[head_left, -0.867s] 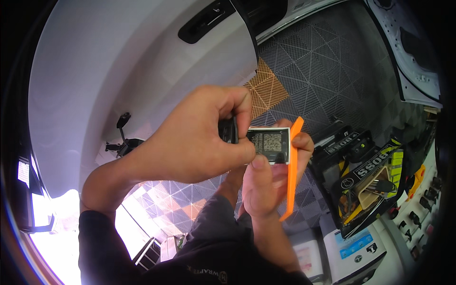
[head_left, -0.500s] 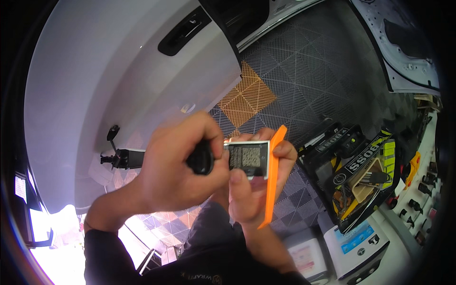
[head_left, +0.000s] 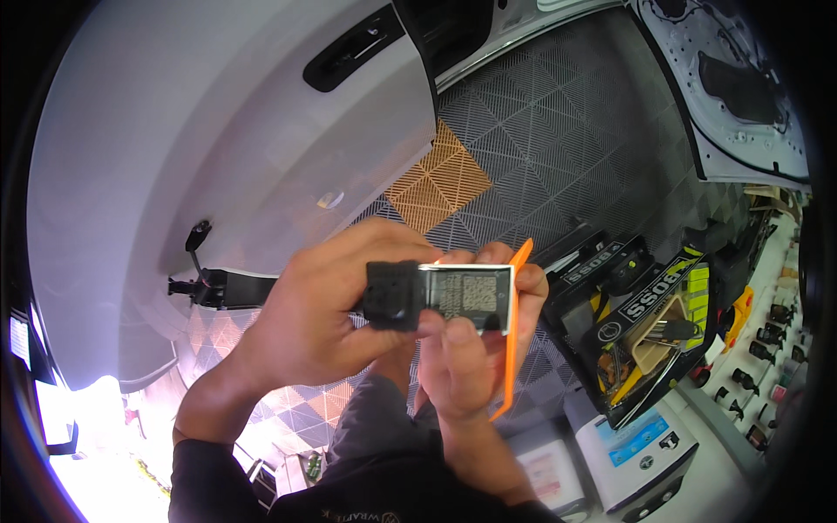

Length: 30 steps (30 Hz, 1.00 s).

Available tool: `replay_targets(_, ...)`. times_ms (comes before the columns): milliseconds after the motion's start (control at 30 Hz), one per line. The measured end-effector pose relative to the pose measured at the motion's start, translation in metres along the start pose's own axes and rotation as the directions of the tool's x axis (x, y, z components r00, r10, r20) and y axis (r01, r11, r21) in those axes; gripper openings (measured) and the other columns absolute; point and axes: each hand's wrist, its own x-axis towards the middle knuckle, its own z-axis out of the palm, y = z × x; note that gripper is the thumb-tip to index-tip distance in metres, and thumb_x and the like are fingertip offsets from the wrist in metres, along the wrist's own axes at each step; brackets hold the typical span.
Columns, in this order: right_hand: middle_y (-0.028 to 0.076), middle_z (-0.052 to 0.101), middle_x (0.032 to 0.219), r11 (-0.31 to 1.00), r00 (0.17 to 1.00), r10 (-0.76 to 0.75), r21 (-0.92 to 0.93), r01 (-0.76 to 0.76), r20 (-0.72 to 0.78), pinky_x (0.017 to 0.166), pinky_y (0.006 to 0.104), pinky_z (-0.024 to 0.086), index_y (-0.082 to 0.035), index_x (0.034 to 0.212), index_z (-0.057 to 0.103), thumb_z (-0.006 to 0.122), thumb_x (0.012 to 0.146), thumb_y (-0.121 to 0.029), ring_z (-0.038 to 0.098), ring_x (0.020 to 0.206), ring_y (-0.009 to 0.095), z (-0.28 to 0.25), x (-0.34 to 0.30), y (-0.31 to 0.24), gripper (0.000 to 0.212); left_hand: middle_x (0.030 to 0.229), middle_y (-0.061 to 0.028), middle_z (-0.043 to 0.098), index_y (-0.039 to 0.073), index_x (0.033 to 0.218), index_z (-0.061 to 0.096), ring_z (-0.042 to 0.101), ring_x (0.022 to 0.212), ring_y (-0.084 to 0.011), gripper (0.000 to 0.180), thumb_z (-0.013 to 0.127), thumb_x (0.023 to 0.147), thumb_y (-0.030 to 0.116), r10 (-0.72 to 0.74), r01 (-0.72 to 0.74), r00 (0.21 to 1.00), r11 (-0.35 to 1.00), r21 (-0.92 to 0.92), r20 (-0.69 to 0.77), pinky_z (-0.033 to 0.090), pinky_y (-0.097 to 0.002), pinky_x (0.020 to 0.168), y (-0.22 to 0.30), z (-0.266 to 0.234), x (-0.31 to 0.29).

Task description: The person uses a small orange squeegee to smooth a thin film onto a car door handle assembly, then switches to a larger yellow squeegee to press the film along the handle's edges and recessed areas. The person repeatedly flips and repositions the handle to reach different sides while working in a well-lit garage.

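In the middle of the view my left hand [head_left: 305,305] is closed on a black squarish block [head_left: 391,296]. That block butts against or covers the left end of a small flat black part with a bright metal edge [head_left: 466,295], which has a printed code on its face; whether the two are joined I cannot tell. My right hand [head_left: 458,370] is closed around this metal-edged part from below and behind, the thumb on its lower edge. An orange plastic pry tool [head_left: 513,349] stands roughly upright in the same right hand, across the part's right end.
A light-coloured car door panel [head_left: 209,157] with a dark handle recess [head_left: 353,48] fills the left. At right sit an open black tool bag [head_left: 567,336] and a white box [head_left: 641,449]. Grey and orange floor tiles [head_left: 438,179] lie below, with another door panel [head_left: 741,78] at upper right.
My left hand has turned and its fingers have straightened, so the black block's broad face now shows. My right hand keeps the metal-edged part and pry tool. The whole view has shifted slightly.
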Motion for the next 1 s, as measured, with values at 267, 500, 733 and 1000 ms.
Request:
replay_targets(267, 0.014, 0.043, 0.131, 0.998, 0.999, -0.002, 0.066, 0.005, -0.048, 0.108, 0.0406, 0.050, -0.012, 0.140, 0.030, 0.076, 0.084, 0.001, 0.054, 0.126, 0.025, 0.021, 0.004, 0.001, 0.074, 0.123, -0.0216, 0.072, -0.005, 0.123, 0.072, 0.072, 0.113, -0.0358, 0.060, 0.085, 0.087, 0.042, 0.039, -0.056, 0.967, 0.996, -0.063, -0.251, 0.056, -0.0442, 0.099, 0.003, 0.012, -0.004)
replay_targets(500, 0.014, 0.042, 0.131, 0.998, 0.998, -0.064, 0.001, 0.064, 0.022, 0.106, 0.0412, 0.048, -0.012, 0.138, 0.029, 0.071, 0.084, 0.003, 0.053, 0.122, 0.025, 0.022, 0.004, 0.007, 0.070, 0.114, -0.0177, 0.078, -0.005, 0.111, 0.070, 0.078, 0.098, -0.0274, 0.032, 0.085, 0.084, 0.004, -0.017, -0.098, 0.908, 0.963, -0.252, -0.418, 0.061, -0.0343, 0.087, 0.008, 0.023, -0.009)
replay_targets(733, 0.015, 0.041, 0.135, 0.999, 0.999, -0.036, -0.039, 0.035, -0.022, 0.110, 0.0405, 0.047, -0.011, 0.138, 0.027, 0.066, 0.083, 0.010, 0.053, 0.124, 0.022, 0.017, 0.004, 0.008, 0.070, 0.106, -0.0185, 0.079, -0.005, 0.104, 0.067, 0.074, 0.098, -0.0200, 0.039, 0.083, 0.092, 0.029, -0.303, 0.136, 0.866, 0.909, -0.394, -0.398, 0.059, -0.0334, 0.088, 0.014, 0.033, -0.008)
replay_targets(1000, 0.016, 0.039, 0.141, 0.997, 1.000, -0.023, -0.075, 0.021, -0.021, 0.111, 0.0394, 0.047, -0.010, 0.139, 0.025, 0.067, 0.085, 0.008, 0.050, 0.128, 0.022, 0.014, 0.008, 0.007, 0.071, 0.096, -0.0091, 0.080, -0.003, 0.104, 0.070, 0.070, 0.086, -0.0091, 0.025, 0.081, 0.096, 0.018, -0.264, 0.083, 0.836, 0.927, -0.365, -0.481, 0.057, -0.0267, 0.079, 0.010, 0.040, -0.002)
